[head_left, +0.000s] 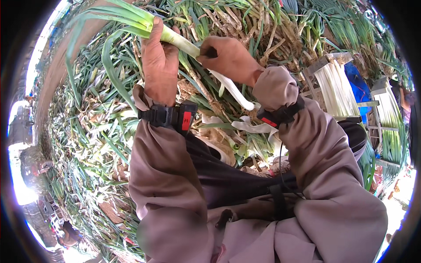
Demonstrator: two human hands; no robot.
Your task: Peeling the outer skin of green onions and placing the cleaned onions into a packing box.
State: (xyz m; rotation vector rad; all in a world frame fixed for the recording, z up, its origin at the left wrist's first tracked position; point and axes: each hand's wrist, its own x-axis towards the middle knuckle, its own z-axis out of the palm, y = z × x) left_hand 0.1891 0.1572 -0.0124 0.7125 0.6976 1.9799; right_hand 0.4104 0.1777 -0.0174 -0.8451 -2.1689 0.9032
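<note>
A long green onion (186,47) slants across in front of me, its green leaves fanning out to the upper left. My left hand (161,68) is closed round it where the green turns pale, thumb lying along the top. Against the pale shaft, lower down, my right hand (230,59) is curled with its fingers pinched together. A white length of stalk (234,92) shows below the right hand, ending in a blunt tip. The fingers hide whether it joins the held onion. Dark straps circle both wrists.
Loose green onions (280,35) with soiled roots lie heaped beyond my hands. Stripped leaves (96,118) cover the ground at left. On the right, a wooden frame (335,57) holds clean white stalks, with a blue sheet (357,90) beside it. A second frame (380,85) stands farther right.
</note>
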